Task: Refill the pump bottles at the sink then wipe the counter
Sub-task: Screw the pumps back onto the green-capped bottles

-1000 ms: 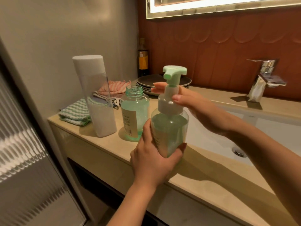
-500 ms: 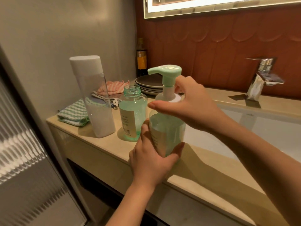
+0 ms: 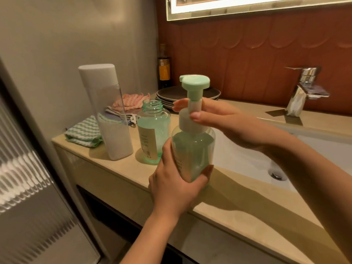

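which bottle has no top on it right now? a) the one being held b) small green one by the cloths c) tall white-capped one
b: the small green bottle stands with its threaded neck open; the held pump bottle carries its pump and the tall bottle its white cap.

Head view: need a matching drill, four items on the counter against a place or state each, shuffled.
Items:
1. pump bottle
2. green bottle
3. tall clear container
4. plates

States:
a. stacked in a pile at the back
b. neck uncapped
c. white lid on, partly filled
d. held by the left hand at the body and the right hand at the pump neck

Pairs: 1-d, 2-b, 3-c, 4-a
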`<state>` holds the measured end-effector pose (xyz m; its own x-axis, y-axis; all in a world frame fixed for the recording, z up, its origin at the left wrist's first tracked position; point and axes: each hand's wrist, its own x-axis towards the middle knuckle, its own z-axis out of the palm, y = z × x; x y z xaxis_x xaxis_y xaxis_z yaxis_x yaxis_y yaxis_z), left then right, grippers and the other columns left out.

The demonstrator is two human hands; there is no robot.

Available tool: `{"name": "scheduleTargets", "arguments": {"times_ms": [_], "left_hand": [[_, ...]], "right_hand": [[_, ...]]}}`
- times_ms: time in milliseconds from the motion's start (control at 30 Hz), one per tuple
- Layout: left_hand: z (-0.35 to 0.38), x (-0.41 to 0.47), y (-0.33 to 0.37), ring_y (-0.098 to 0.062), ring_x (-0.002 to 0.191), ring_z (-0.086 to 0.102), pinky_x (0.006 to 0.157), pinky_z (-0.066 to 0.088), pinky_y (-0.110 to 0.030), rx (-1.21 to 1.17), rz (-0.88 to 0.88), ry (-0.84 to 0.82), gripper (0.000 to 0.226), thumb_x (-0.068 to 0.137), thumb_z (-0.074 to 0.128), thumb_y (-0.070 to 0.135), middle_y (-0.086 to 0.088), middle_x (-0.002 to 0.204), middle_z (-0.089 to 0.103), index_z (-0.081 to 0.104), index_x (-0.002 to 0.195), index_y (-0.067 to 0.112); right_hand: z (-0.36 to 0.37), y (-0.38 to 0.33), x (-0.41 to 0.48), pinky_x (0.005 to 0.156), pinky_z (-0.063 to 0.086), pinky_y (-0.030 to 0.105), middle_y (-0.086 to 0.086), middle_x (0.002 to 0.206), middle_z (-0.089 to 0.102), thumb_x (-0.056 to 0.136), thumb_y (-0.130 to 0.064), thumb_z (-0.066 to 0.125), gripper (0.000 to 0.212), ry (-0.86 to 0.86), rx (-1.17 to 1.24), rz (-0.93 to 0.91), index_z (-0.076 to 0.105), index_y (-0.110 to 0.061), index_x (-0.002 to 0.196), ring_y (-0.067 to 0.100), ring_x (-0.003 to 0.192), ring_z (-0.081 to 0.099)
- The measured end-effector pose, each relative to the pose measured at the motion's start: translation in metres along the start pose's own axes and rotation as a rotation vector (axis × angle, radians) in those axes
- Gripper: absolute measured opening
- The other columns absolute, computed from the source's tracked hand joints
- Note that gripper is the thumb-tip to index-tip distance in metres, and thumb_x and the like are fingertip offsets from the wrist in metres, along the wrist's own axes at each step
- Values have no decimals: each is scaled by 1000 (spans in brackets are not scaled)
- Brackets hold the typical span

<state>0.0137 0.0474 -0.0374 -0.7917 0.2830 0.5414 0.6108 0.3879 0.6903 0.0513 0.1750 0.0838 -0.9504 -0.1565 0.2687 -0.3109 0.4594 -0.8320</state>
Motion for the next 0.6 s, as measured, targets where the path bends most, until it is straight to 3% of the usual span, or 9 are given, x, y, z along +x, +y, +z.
{"name": "scheduleTargets", "arguments": {"times_ms": [100, 200, 333, 433, 600], "left_hand": [[0, 0, 0, -27, 102, 58, 83, 48, -42, -8, 4, -9, 93, 56, 49, 74, 0, 119, 58, 20, 134, 34], [1, 1, 0, -28, 108, 56, 88, 47, -43, -7, -17, -29, 104, 54, 46, 77, -2, 123, 58, 22, 141, 27], [1, 0, 1, -29, 112, 55, 89, 44, -39, -11, -21, -19, 109, 53, 45, 78, -3, 126, 57, 25, 144, 22], [1, 1, 2, -30, 111, 56, 86, 45, -40, -7, -27, -17, 107, 54, 45, 79, -2, 125, 59, 25, 143, 23], [-1, 1, 1, -28, 101, 59, 82, 50, -41, -19, -15, -24, 100, 55, 47, 78, 0, 116, 61, 25, 138, 28]], "right_hand": [[-1, -4, 1, 77, 44, 4, -25, 93, 67, 80, -44, 62, 17, 97, -133, -25, 63, -37, 96, -9, 96, 58], [6, -9, 1, 67, 37, 0, -27, 75, 60, 68, -56, 61, 16, 308, -408, -76, 59, -44, 78, -17, 84, 53], [17, 2, 9, 77, 39, 29, -5, 84, 52, 75, -67, 58, 49, 489, -744, -55, 58, -19, 85, 12, 87, 43], [18, 7, 11, 82, 35, 31, -4, 96, 48, 77, -67, 48, 49, 469, -765, -71, 55, -20, 89, 13, 95, 37], [12, 7, 3, 85, 38, 15, -7, 112, 53, 80, -56, 53, 51, 271, -466, -72, 58, -18, 113, 1, 103, 43]]}}
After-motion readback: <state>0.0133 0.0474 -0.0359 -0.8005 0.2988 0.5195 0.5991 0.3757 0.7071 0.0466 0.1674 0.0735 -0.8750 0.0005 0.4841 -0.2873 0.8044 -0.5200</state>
